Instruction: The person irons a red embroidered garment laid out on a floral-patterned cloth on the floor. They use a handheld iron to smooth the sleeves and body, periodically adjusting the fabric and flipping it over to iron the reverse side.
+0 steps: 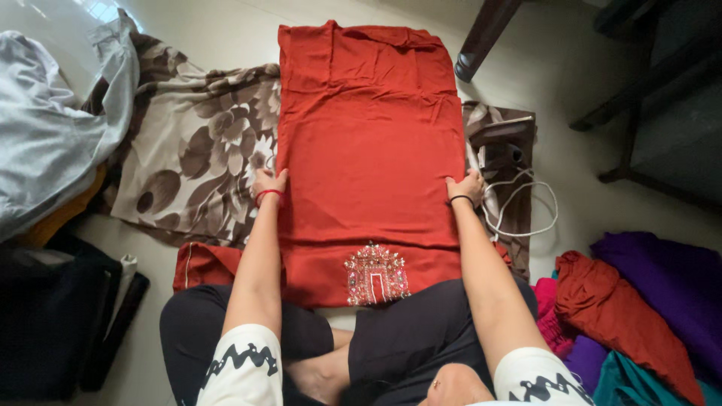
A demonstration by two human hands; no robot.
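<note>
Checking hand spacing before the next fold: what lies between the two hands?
In the head view, only the red garment spans between the left hand and right hand, each resting at a side edge; nothing sits on that stretch.

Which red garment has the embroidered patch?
The flat red garment under both hands, patch at its near edge; the crumpled red one at right is plain.
</note>
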